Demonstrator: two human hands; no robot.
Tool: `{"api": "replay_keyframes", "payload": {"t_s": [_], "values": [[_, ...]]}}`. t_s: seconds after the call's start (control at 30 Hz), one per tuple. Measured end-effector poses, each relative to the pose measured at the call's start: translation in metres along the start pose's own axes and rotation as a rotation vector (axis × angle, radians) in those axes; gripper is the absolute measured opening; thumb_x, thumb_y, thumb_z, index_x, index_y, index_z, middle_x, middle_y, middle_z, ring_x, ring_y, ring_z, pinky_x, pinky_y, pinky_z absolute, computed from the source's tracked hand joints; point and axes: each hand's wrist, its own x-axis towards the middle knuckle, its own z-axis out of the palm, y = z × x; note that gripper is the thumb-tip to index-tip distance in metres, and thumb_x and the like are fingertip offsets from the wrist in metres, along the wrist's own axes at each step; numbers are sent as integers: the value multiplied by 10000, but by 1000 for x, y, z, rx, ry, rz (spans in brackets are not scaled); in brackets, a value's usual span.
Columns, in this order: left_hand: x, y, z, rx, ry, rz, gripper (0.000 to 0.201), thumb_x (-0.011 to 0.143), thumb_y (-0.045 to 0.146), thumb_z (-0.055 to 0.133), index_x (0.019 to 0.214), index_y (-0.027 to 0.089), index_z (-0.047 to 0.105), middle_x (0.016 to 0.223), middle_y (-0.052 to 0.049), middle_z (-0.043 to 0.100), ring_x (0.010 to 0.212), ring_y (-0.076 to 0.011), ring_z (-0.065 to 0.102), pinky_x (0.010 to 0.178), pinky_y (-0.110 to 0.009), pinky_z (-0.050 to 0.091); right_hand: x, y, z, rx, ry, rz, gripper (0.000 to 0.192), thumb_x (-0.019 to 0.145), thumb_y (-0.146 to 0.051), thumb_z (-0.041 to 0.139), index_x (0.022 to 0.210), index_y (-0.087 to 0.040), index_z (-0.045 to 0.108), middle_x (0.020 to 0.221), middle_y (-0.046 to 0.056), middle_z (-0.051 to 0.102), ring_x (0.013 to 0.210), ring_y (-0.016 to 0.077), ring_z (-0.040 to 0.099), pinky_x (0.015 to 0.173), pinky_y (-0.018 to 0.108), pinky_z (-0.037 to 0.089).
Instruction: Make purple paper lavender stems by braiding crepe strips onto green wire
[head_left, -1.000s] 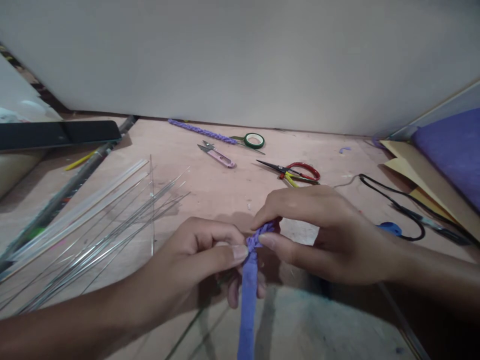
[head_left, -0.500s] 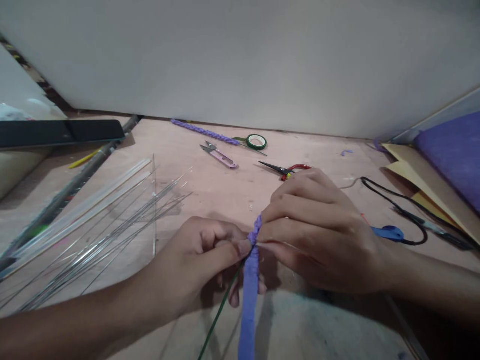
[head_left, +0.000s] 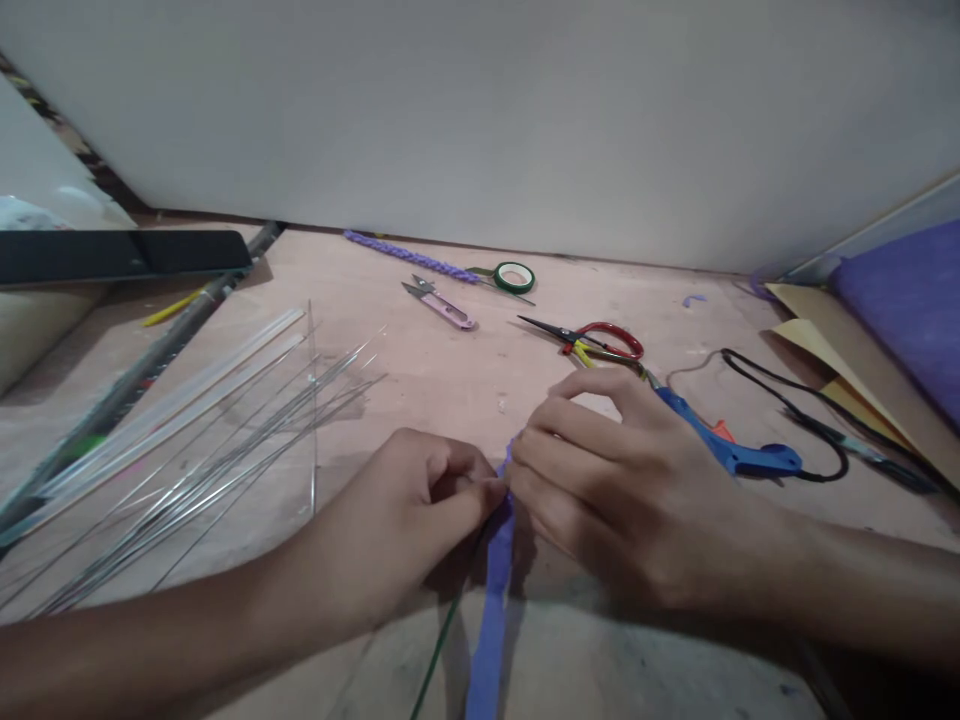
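Note:
A purple crepe paper strip (head_left: 493,590) runs from between my hands down to the lower edge of the view. Its upper end is gathered in small folds, mostly covered by fingers. My left hand (head_left: 431,500) pinches the gathered part between thumb and forefinger. From the other side, my right hand (head_left: 600,470) is closed over the same part, its fingertips touching the left thumb. A thin green stem wire (head_left: 439,650) slants down from under my left hand, beside the strip.
A finished-looking purple twisted stem (head_left: 409,257), green tape roll (head_left: 515,276), pink thread snips (head_left: 442,305) and red-handled scissors (head_left: 600,340) lie farther back. Bare wires (head_left: 247,480) spread at left. A blue glue gun (head_left: 720,440) with a black cord and purple paper (head_left: 907,310) are at right.
My right hand has turned and moved down and left, closing over the folds. More of the red scissors and blue glue gun now shows. The strip's lower end has shifted slightly left.

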Motion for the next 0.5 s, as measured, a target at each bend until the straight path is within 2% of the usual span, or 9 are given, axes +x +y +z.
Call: {"api": "replay_keyframes", "payload": {"t_s": [0.07, 0.2, 0.37, 0.43, 0.5], "values": [[0, 2, 0, -14, -2, 3, 252, 830, 325, 775, 688, 173, 633, 586, 7, 584, 494, -104, 487, 473, -221, 375, 0, 0, -1, -2, 12, -7, 339, 1058, -102, 510, 838, -136, 765, 817, 66, 711, 782, 235, 567, 917, 461, 455], [3, 8, 0, -41, 0, 4, 249, 863, 335, 731, 709, 140, 710, 654, -68, 711, 479, -93, 502, 458, -201, 358, -5, 9, 3, -17, -20, 80, 204, 1020, -137, 597, 868, -173, 728, 832, 25, 695, 732, 201, 564, 806, 421, 463], [4, 8, -3, -143, -8, 64, 301, 960, 385, 727, 769, 157, 772, 744, -82, 759, 531, -92, 546, 490, -178, 389, -8, 23, -2, -74, 62, 199, 133, 947, -128, 584, 853, -197, 647, 864, 36, 710, 741, 200, 634, 646, 376, 424], [4, 7, -4, -188, -30, 58, 326, 967, 428, 746, 782, 162, 781, 749, -73, 750, 544, -92, 552, 500, -177, 393, -8, 28, -6, -33, 71, 264, 128, 929, -120, 510, 867, -214, 571, 807, 31, 666, 646, 186, 579, 586, 366, 380], [3, 6, -6, -189, -29, 22, 352, 939, 480, 780, 809, 153, 787, 730, -75, 735, 537, -95, 544, 500, -182, 389, -10, 33, -8, 39, 54, 341, 136, 919, -127, 455, 859, -246, 483, 670, -17, 555, 518, 164, 458, 533, 354, 310]]}}
